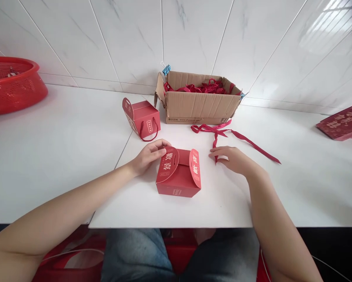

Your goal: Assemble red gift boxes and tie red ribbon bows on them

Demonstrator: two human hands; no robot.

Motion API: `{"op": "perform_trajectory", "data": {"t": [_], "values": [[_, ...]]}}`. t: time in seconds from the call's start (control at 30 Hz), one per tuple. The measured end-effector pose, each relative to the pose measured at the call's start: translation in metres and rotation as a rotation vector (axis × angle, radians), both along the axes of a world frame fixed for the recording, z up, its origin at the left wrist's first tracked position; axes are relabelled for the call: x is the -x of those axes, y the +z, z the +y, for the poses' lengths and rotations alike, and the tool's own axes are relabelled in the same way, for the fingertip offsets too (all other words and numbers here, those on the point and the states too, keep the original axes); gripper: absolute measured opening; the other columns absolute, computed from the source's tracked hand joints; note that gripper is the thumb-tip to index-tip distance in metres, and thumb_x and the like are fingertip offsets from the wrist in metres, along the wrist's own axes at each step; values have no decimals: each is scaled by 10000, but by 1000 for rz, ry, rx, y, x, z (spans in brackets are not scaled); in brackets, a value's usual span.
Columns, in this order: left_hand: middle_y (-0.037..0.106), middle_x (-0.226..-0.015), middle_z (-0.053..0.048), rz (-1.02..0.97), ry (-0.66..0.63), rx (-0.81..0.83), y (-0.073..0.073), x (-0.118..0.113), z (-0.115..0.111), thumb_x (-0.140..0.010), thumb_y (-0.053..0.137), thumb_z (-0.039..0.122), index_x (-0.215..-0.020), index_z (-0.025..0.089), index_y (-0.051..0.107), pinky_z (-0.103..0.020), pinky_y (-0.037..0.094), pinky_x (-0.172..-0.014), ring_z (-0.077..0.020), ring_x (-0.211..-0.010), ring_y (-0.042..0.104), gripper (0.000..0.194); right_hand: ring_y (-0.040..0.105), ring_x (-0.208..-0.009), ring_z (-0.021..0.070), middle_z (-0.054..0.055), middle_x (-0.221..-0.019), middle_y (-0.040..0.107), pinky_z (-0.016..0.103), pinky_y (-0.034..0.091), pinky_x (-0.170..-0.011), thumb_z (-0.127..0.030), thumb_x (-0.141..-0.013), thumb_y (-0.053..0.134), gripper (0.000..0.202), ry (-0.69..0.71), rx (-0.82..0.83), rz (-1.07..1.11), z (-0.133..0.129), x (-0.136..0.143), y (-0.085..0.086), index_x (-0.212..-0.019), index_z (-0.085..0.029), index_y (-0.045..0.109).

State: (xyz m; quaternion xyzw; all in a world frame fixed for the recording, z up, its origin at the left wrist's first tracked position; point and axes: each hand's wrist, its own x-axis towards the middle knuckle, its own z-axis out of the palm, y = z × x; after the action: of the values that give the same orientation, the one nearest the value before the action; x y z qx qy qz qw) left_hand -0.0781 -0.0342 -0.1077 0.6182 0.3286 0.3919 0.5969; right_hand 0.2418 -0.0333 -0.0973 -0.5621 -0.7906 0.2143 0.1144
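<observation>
A red gift box (178,178) with two rounded printed flaps sits in front of me on the white table. My left hand (150,154) grips its left flap, thumb on the near face and fingers behind. To the right, my right hand (227,156) has its fingertips and thumb closing around the lower end of a dark red ribbon (217,129). The ribbon lies loosely tangled, one tail stretching off to the right. Behind the left hand stands a second red gift box (146,115), with a twisted cord handle hanging at its side.
An open cardboard box (202,105) full of red ribbons stands against the tiled wall, with blue binder clips (166,69) on its corners. A red plastic basket (17,90) is at the far left. A red printed bag (344,121) lies at the right edge.
</observation>
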Motion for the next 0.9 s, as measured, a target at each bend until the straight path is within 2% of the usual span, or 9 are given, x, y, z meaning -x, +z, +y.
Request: {"op": "perform_trajectory", "data": {"t": [0.1, 0.23, 0.3, 0.37, 0.43, 0.53, 0.6, 0.7, 0.9], "values": [[605, -997, -87, 50, 74, -224, -4, 4, 3, -814, 605, 530, -1074, 213, 547, -363, 521, -756, -225, -911, 613, 413, 680, -913, 246, 11, -980, 738, 390, 562, -777, -105, -779, 559, 275, 0, -101, 69, 0, 9, 2, -844, -279, 762], [512, -1176, -113, 100, 233, -774, 1, 8, -4, -784, 652, 455, -1128, 237, 466, -421, 479, -893, -260, -1124, 516, 448, 650, -737, 178, 23, -850, 737, 320, 527, -650, -224, -847, 611, 141, 44, -389, 284, -11, 24, 14, -884, -244, 745], [475, -1227, -130, 125, 210, -976, 7, 6, -13, -771, 636, 494, -1130, 236, 464, -497, 427, -980, -298, -1195, 469, 474, 614, -646, 144, 9, -773, 724, 285, 498, -588, -236, -848, 637, 135, 45, -515, 396, -18, 31, 19, -963, -236, 707], [451, -1268, -150, 185, 139, -1090, 14, 3, -23, -764, 602, 571, -1180, 232, 461, -565, 365, -1046, -336, -1244, 431, 554, 566, -546, 116, -25, -677, 690, 258, 461, -520, -235, -824, 679, 186, 51, -583, 504, -25, 38, 22, -1007, -234, 643], [441, -1308, -163, 268, 75, -1159, 18, -2, -31, -773, 584, 582, -1254, 235, 442, -592, 352, -1061, -354, -1265, 415, 610, 534, -484, 91, -43, -649, 665, 235, 423, -465, -224, -817, 694, 168, 112, -609, 598, -31, 44, 24, -954, -229, 596], [435, -1338, -180, 347, 18, -1184, 18, -6, -35, -802, 581, 509, -1348, 223, 395, -596, 383, -1041, -368, -1283, 402, 643, 534, -496, 82, -13, -701, 676, 221, 411, -443, -183, -847, 657, 74, 260, -672, 626, -36, 51, 25, -859, -215, 591], [441, -1331, -190, 353, 4, -1169, 16, -7, -35, -824, 561, 479, -1395, 207, 356, -598, 398, -1027, -372, -1285, 402, 665, 530, -525, 98, 2, -703, 679, 236, 436, -472, -158, -856, 640, 71, 322, -743, 583, -37, 53, 27, -897, -214, 625], [445, -1317, -198, 329, 5, -1173, 15, -8, -33, -836, 548, 466, -1421, 188, 339, -594, 413, -1016, -370, -1272, 417, 680, 535, -568, 130, 1, -653, 661, 277, 477, -538, -138, -851, 639, 184, 358, -820, 555, -36, 50, 31, -1010, -226, 663], [408, -1344, -207, 262, 19, -1192, 13, -6, -32, -808, 600, 441, -1419, 156, 356, -545, 425, -1034, -347, -1264, 432, 717, 590, -675, 181, 12, -656, 670, 329, 516, -603, -118, -853, 619, 283, 433, -742, 616, -38, 42, 38, -1097, -249, 679]]}}
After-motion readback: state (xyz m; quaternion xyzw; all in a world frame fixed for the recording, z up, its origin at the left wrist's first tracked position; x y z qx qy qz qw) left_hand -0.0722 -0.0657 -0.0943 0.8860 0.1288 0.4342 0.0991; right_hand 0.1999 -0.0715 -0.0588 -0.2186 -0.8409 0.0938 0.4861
